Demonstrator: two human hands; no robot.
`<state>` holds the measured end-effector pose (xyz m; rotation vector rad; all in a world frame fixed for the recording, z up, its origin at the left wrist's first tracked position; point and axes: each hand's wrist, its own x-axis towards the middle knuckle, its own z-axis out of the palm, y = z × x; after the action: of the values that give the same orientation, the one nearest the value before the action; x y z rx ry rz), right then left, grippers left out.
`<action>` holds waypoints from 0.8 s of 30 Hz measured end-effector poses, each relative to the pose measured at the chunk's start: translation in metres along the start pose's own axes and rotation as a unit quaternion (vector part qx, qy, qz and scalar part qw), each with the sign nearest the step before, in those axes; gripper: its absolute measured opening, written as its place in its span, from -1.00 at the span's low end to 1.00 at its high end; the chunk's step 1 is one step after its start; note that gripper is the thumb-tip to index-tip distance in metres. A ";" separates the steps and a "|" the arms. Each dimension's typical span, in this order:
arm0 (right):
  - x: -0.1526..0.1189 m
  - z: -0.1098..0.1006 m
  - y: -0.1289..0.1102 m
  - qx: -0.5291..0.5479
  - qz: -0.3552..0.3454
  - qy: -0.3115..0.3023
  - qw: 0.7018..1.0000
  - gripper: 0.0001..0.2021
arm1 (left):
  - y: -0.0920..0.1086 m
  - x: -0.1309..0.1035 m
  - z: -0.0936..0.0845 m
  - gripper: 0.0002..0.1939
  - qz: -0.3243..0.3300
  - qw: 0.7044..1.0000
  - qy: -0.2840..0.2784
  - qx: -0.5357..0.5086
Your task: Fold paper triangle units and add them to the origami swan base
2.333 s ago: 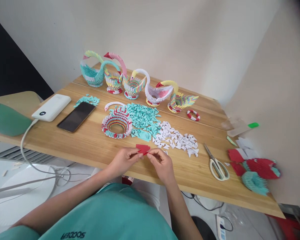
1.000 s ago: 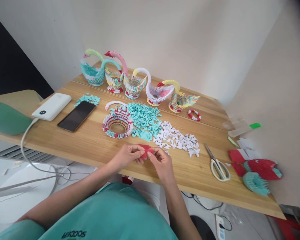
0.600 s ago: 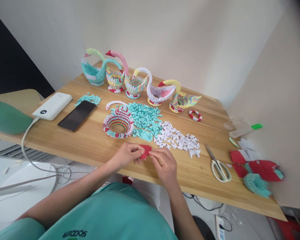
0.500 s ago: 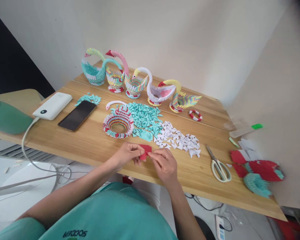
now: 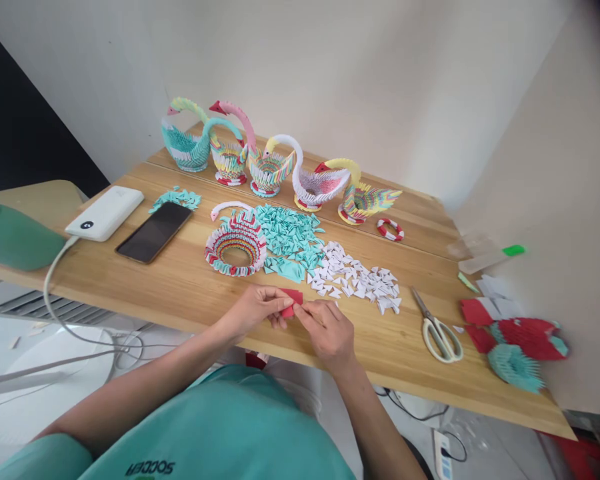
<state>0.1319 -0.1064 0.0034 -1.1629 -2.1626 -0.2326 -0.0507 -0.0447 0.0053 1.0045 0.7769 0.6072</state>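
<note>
Between my hands, just above the front of the table, is a small piece of red paper (image 5: 293,297), partly covered by my fingers. My left hand (image 5: 257,308) pinches its left side between thumb and fingers. On the other side my right hand (image 5: 327,328) is closed, thumb and index finger pressed at the paper's right edge. Beyond them lie a heap of folded turquoise paper pieces (image 5: 293,233) and a pile of white folded pieces (image 5: 357,273). A round basket of red, white and turquoise paper pieces (image 5: 236,250) sits left of the heap, near a white curved paper neck (image 5: 233,207).
Several paper swans (image 5: 320,187) line the table's back, beside a red-and-white ring (image 5: 390,230). Scissors (image 5: 440,337) lie at right, near red paper sheets (image 5: 530,340) and a turquoise paper part (image 5: 515,367). A phone (image 5: 155,232) and cabled power bank (image 5: 105,213) are at left.
My right hand has turned over slightly, its thumb and index finger now nearer the paper's middle. Less of the red paper shows below my fingers. My left hand keeps its pinch.
</note>
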 end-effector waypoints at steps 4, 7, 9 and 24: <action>0.003 -0.005 0.002 0.110 0.087 -0.020 0.990 -0.75 | -0.001 0.002 0.001 -0.60 0.021 1.000 0.020 -0.003; 0.007 -0.009 0.004 0.263 0.244 -0.056 0.932 -0.79 | -0.003 0.004 0.000 -0.62 0.041 0.999 0.026 0.003; 0.008 -0.010 0.004 0.331 0.345 -0.066 0.876 -0.76 | -0.004 0.005 0.000 -0.64 0.049 0.998 0.019 0.017; 0.029 -0.012 0.000 0.218 0.308 -0.137 0.916 -0.80 | -0.009 0.004 -0.002 -0.74 0.093 0.990 -0.013 0.109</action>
<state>0.1263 -0.0927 0.0308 -1.5870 -1.8073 0.6901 -0.0495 -0.0445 -0.0045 1.2934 0.7417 0.6780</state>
